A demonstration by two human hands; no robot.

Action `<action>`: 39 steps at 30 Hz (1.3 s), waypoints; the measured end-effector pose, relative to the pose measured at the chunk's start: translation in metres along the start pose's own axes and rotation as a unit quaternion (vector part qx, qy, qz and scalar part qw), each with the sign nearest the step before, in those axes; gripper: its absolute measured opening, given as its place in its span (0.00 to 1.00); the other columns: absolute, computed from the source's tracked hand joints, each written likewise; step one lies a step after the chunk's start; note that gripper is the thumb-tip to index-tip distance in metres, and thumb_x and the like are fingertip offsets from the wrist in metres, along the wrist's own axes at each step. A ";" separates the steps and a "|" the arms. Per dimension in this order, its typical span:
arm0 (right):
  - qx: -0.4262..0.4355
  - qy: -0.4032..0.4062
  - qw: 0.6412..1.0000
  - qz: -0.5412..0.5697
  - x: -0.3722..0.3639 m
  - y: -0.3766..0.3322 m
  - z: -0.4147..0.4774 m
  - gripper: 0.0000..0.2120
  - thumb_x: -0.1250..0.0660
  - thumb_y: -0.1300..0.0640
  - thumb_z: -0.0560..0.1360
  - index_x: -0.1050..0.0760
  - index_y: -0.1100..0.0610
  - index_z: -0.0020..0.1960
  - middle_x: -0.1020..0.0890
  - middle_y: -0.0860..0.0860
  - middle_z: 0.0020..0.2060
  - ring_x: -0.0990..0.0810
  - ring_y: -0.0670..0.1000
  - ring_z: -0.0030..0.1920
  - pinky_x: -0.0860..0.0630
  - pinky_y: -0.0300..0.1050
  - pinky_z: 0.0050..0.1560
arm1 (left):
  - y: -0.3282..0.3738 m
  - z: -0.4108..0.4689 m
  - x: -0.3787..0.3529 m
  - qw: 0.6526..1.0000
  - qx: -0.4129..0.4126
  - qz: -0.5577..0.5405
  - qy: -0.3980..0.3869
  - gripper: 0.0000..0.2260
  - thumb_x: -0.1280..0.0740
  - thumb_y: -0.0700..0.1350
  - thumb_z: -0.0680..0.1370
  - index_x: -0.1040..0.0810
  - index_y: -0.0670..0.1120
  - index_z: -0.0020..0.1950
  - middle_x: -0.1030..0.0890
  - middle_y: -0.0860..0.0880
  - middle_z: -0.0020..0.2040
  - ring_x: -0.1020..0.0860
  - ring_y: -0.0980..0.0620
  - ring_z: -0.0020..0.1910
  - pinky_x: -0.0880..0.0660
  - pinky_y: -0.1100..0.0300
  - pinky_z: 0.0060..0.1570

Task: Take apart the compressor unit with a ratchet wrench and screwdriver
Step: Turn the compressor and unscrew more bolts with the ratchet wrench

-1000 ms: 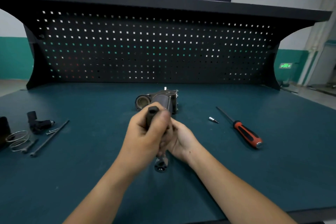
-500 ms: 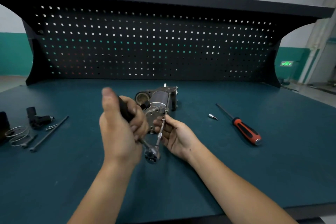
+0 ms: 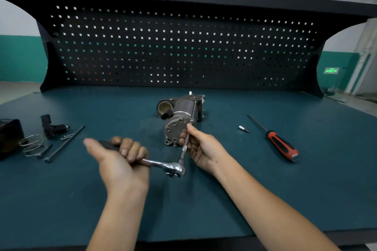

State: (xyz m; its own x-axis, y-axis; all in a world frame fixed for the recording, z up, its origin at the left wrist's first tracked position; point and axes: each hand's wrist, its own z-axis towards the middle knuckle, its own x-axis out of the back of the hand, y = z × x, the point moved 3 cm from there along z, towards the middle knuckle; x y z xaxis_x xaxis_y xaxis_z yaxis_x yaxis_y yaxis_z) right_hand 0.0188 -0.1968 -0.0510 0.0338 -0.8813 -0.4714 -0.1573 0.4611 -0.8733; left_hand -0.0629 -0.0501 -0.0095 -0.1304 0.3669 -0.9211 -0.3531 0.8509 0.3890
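**Ratchet wrench (image 3: 163, 166) set to the compressor unit (image 3: 181, 116)**

The compressor unit lies on its side at the middle of the bench mat (image 3: 265, 189), its round end plate turned toward the person. The left hand (image 3: 120, 159) grips the wrench's dark handle, fingers curled and thumb stretched out. The chrome head sits just in front of the unit. From that head a thin extension bar (image 3: 184, 149) slants up to a bolt at the plate's right edge. The right hand (image 3: 202, 149) pinches this bar, and its fingers cover the plate's lower right corner.

Right of the unit lies a small socket bit (image 3: 243, 129). Farther out is a screwdriver (image 3: 279, 144) with a red and black handle. Well to the left of the unit lie a long bolt (image 3: 65, 142), a black elbow fitting (image 3: 52, 126), coiled wire rings (image 3: 32, 144) and a dark block (image 3: 10, 136) cut off by the frame.

The mat is dark teal. Behind the unit rises a black pegboard (image 3: 183, 47) under a black shelf. The walls beyond are white above teal, and a green lit sign (image 3: 331, 70) shows far to the right.
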 end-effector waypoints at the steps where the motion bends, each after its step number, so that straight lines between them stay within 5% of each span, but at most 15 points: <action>1: -0.002 0.001 1.000 -0.001 0.000 0.000 -0.001 0.09 0.35 0.57 0.76 0.24 0.60 0.38 0.19 0.50 0.26 0.20 0.44 0.25 0.28 0.31 0.22 | -0.002 -0.002 0.002 1.000 -0.009 0.009 -0.009 0.24 0.51 0.63 0.79 0.38 0.48 0.31 0.42 0.55 0.19 0.44 0.58 0.17 0.44 0.68 0.17; 4: 0.000 0.009 1.000 -0.014 0.003 0.001 0.000 0.09 0.35 0.56 0.76 0.23 0.60 0.39 0.18 0.50 0.26 0.20 0.44 0.25 0.27 0.33 0.24 | -0.013 -0.016 -0.010 0.981 -0.075 0.118 -0.133 0.24 0.48 0.62 0.78 0.35 0.49 0.27 0.40 0.55 0.18 0.44 0.57 0.17 0.45 0.70 0.20; 6: -0.001 -0.010 1.000 -0.013 0.002 0.001 -0.004 0.08 0.35 0.56 0.75 0.23 0.60 0.41 0.18 0.51 0.29 0.20 0.45 0.28 0.24 0.35 0.29 | -0.019 -0.028 -0.029 0.914 -0.132 0.255 -0.287 0.19 0.43 0.59 0.72 0.32 0.50 0.24 0.37 0.54 0.18 0.40 0.59 0.17 0.42 0.70 0.21; 11: 0.001 -0.030 1.000 0.008 -0.003 0.001 -0.014 0.11 0.39 0.55 0.78 0.23 0.59 0.40 0.18 0.52 0.31 0.18 0.47 0.32 0.24 0.36 0.31 | -0.037 -0.046 -0.048 0.564 -0.229 0.494 -0.620 0.14 0.40 0.48 0.73 0.25 0.42 0.31 0.34 0.62 0.25 0.34 0.70 0.26 0.37 0.74 0.33; 13: -0.030 -0.029 0.999 0.032 -0.007 0.001 -0.012 0.12 0.43 0.55 0.80 0.25 0.60 0.45 0.20 0.55 0.37 0.20 0.51 0.37 0.23 0.41 0.37 | -0.027 -0.040 -0.053 0.604 -0.220 0.466 -0.608 0.10 0.41 0.48 0.73 0.28 0.51 0.31 0.29 0.63 0.25 0.32 0.69 0.26 0.34 0.74 0.31; 16: -0.052 -0.022 0.998 0.033 -0.006 0.005 -0.003 0.13 0.47 0.56 0.80 0.25 0.58 0.47 0.18 0.53 0.35 0.19 0.50 0.34 0.25 0.40 0.35 | -0.007 -0.021 -0.048 0.844 -0.120 0.337 -0.400 0.16 0.43 0.56 0.70 0.33 0.51 0.24 0.34 0.55 0.19 0.39 0.62 0.18 0.41 0.72 0.20; 18: -0.062 -0.028 0.997 0.026 -0.004 0.007 -0.003 0.14 0.47 0.55 0.80 0.24 0.58 0.48 0.16 0.51 0.34 0.18 0.47 0.30 0.26 0.35 0.28 | -0.006 -0.017 -0.033 0.927 -0.094 0.236 -0.274 0.20 0.44 0.58 0.73 0.33 0.50 0.23 0.39 0.55 0.18 0.43 0.59 0.16 0.45 0.72 0.20; 22: -0.042 -0.004 0.999 0.034 -0.002 0.002 -0.003 0.12 0.45 0.56 0.80 0.25 0.59 0.44 0.16 0.51 0.33 0.19 0.46 0.28 0.26 0.35 0.26 | -0.007 -0.014 -0.005 0.991 -0.054 0.058 -0.111 0.26 0.51 0.64 0.78 0.35 0.50 0.26 0.41 0.55 0.19 0.44 0.57 0.17 0.43 0.68 0.18; 24: -0.036 0.000 0.999 0.034 -0.005 0.000 -0.007 0.12 0.43 0.57 0.80 0.26 0.60 0.42 0.17 0.51 0.30 0.20 0.46 0.26 0.26 0.34 0.25 | -0.009 -0.014 -0.008 0.986 -0.048 0.067 -0.141 0.27 0.50 0.64 0.78 0.35 0.50 0.24 0.41 0.55 0.19 0.44 0.58 0.17 0.44 0.67 0.18; 26: -0.022 0.001 1.000 0.007 -0.005 -0.002 -0.010 0.11 0.42 0.59 0.79 0.26 0.60 0.41 0.18 0.50 0.26 0.21 0.44 0.24 0.26 0.33 0.25 | -0.014 -0.021 -0.027 0.923 -0.126 0.244 -0.269 0.22 0.43 0.61 0.73 0.32 0.51 0.22 0.38 0.53 0.17 0.41 0.61 0.18 0.44 0.65 0.19; 30: 0.011 -0.015 0.999 -0.029 -0.006 -0.005 -0.015 0.11 0.40 0.60 0.78 0.28 0.59 0.37 0.19 0.49 0.28 0.19 0.44 0.30 0.24 0.34 0.29 | -0.046 -0.048 -0.053 0.574 -0.187 0.500 -0.621 0.13 0.41 0.54 0.71 0.34 0.52 0.28 0.37 0.58 0.22 0.34 0.68 0.25 0.40 0.76 0.30; 32: -0.006 -0.011 1.000 -0.024 -0.011 -0.002 -0.014 0.10 0.38 0.58 0.78 0.27 0.59 0.39 0.18 0.51 0.29 0.18 0.47 0.30 0.22 0.36 0.32 | -0.049 -0.043 -0.039 0.460 -0.184 0.553 -0.669 0.16 0.41 0.57 0.72 0.32 0.48 0.30 0.33 0.53 0.24 0.33 0.61 0.27 0.35 0.70 0.33; 34: -0.006 0.001 1.000 -0.023 -0.014 0.003 -0.007 0.09 0.37 0.58 0.78 0.28 0.60 0.39 0.19 0.51 0.26 0.19 0.48 0.27 0.23 0.37 0.29 | -0.035 -0.036 -0.031 0.521 -0.215 0.525 -0.638 0.14 0.39 0.54 0.72 0.29 0.45 0.32 0.31 0.52 0.25 0.34 0.60 0.27 0.32 0.65 0.30; 37: -0.002 0.004 1.000 -0.008 -0.017 0.007 -0.006 0.12 0.40 0.55 0.79 0.28 0.60 0.41 0.20 0.51 0.24 0.21 0.47 0.24 0.25 0.37 0.26 | -0.010 -0.022 -0.021 0.819 -0.142 0.377 -0.410 0.17 0.39 0.59 0.69 0.30 0.49 0.26 0.34 0.53 0.20 0.37 0.59 0.19 0.40 0.72 0.23; 39: -0.022 -0.008 1.000 0.007 -0.018 0.008 -0.007 0.16 0.46 0.52 0.81 0.27 0.60 0.43 0.19 0.52 0.26 0.21 0.48 0.25 0.27 0.36 0.26 | -0.004 -0.013 -0.011 0.943 -0.064 0.219 -0.244 0.22 0.43 0.62 0.72 0.32 0.50 0.23 0.39 0.53 0.18 0.42 0.57 0.16 0.44 0.71 0.20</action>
State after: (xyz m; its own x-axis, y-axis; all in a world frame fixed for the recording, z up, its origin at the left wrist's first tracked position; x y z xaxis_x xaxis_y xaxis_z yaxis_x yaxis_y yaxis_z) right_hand 0.0101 -0.1775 -0.0489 0.0464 -0.8724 -0.4865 -0.2002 0.4690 -0.8602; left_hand -0.0722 -0.0629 -0.0008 0.1410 0.8279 -0.5428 -0.4774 0.5372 0.6954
